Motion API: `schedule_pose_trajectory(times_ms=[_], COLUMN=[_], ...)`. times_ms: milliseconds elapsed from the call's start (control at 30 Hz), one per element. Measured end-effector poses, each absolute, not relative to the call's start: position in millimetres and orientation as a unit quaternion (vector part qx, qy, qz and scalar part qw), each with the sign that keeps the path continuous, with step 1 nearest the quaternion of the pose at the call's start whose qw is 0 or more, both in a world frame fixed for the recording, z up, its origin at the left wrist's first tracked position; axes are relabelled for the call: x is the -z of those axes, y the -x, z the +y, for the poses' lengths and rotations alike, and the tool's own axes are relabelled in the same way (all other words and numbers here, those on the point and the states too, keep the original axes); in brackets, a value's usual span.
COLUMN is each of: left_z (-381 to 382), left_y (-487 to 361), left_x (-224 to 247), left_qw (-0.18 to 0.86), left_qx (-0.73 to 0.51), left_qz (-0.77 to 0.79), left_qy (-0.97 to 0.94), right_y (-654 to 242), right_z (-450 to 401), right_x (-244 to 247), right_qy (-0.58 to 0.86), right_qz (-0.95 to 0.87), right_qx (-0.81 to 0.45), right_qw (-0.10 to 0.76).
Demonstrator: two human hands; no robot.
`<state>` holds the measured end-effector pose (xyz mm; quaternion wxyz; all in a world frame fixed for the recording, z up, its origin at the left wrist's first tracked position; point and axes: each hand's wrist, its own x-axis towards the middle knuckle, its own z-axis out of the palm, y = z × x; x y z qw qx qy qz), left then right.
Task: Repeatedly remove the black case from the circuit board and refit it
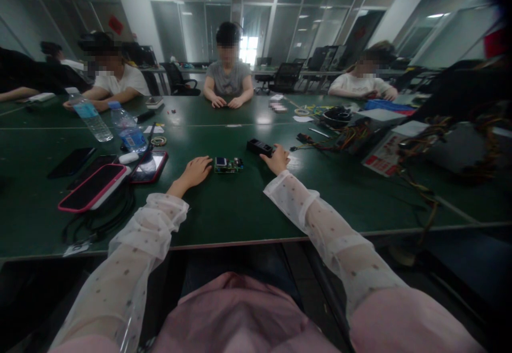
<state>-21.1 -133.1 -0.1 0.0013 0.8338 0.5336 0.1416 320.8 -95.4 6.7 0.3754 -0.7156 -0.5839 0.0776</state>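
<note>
My left hand (pixel 196 170) lies on the green table with its fingers stretched out, close to the left end of a small green circuit board (pixel 228 168). The board carries a little screen and some dark parts. To the right of it, my right hand (pixel 278 160) has its thumb and fingers about the right end of a black oblong device (pixel 259 147). That device rests on the table, tilted slightly away from square, and my fingers hide its right end.
Phones (pixel 96 186), cables and two plastic water bottles (pixel 128 129) stand or lie at left. On the right are bundled wires (pixel 352 135) and a metal box with a red-and-white label (pixel 382 153). Several people sit around the table; one (pixel 228 78) is directly across.
</note>
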Motion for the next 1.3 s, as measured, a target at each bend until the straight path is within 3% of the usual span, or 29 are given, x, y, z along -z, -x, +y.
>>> schedule_pose_trajectory(times_ms=[1300], left_z=[-131.9], left_y=[22.1], left_x=[0.7], left_qw=[0.006], left_qx=[-0.145], left_qz=[0.536], left_qy=[-0.832], right_y=[-328.6], right_z=[-87.5], right_x=[-1.4], right_qy=[0.709], right_qz=[-0.576], right_qx=[-0.108], right_qw=[0.392])
